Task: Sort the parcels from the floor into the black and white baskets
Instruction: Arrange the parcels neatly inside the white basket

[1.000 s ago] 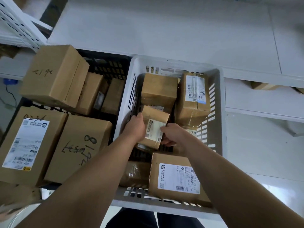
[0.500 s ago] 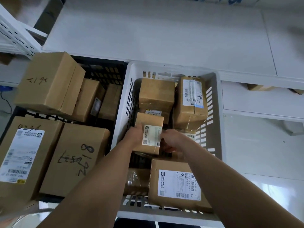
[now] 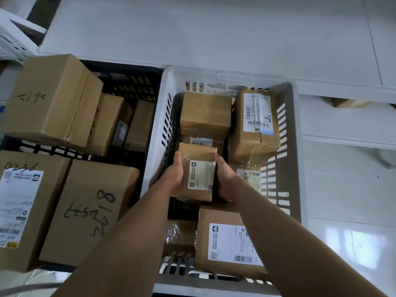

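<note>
A small brown parcel [image 3: 198, 166] with a white label is held between both hands inside the white basket [image 3: 296, 168]. My left hand [image 3: 174, 174] grips its left side and my right hand [image 3: 227, 179] grips its right side. Several other brown parcels lie in the white basket, one with a tall label [image 3: 255, 123] at the back right and one large labelled box [image 3: 227, 243] at the front. The black basket [image 3: 126, 82] on the left holds several bigger cardboard boxes, some with handwritten marks [image 3: 85, 211].
A white shelf surface [image 3: 214, 33] runs behind the baskets. A white perforated rack [image 3: 12, 43] stands at the far left. Glossy white floor [image 3: 347, 211] lies to the right, with a parcel [image 3: 347, 102] partly hidden under the shelf.
The small parcel has turned from tilted to squarer between my hands and sits lower in the white basket. The camera has shifted slightly.
</note>
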### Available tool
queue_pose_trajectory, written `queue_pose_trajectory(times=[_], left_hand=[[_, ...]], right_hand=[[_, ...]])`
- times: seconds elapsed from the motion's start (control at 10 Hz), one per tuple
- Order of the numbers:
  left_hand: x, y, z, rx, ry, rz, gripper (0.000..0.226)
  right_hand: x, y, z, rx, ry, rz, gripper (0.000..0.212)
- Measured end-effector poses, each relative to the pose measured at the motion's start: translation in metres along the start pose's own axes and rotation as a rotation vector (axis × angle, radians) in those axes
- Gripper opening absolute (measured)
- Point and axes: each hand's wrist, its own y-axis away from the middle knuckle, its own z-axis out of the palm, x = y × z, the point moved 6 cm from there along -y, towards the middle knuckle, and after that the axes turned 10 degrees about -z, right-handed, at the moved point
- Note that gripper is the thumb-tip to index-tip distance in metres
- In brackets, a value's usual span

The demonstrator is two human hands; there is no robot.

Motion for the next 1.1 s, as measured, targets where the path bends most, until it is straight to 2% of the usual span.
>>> queue_pose_trajectory(times=[0.3, 0.4, 0.5, 0.6, 0.8, 0.9, 1.0, 1.1], left_hand=[[0.007, 0.021, -0.007, 0.172, -0.181, 0.026, 0.074], [0.025, 0.037, -0.014, 0.229, -0.213, 0.074, 0.048], [0.057, 0.054, -0.024, 0.330, -0.212, 0.232, 0.034], [0.091, 0.063, -0.028, 0.354, -0.165, 0.411, 0.036], [0.131, 0.044, -0.024, 0.234, -0.157, 0.384, 0.049], [0.142, 0.035, -0.020, 0.197, -0.203, 0.376, 0.051], [0.144, 0.036, -0.018, 0.231, -0.252, 0.345, 0.056], [0.138, 0.048, -0.018, 0.284, -0.347, 0.327, 0.062]], right_hand=[[-0.004, 0.001, 0.003, 0.077, 0.222, 0.018, 0.067], [-0.029, 0.017, 0.011, 0.070, 0.517, -0.048, 0.061], [-0.074, 0.032, 0.021, 0.122, 0.710, -0.238, 0.046], [-0.108, 0.026, 0.024, 0.205, 0.590, -0.359, 0.044], [-0.148, 0.003, 0.014, 0.316, 0.506, -0.280, 0.050], [-0.150, -0.018, 0.012, 0.327, 0.370, -0.279, 0.049], [-0.151, -0.029, 0.010, 0.336, 0.382, -0.273, 0.050], [-0.161, -0.003, 0.013, 0.423, 0.749, -0.269, 0.063]])
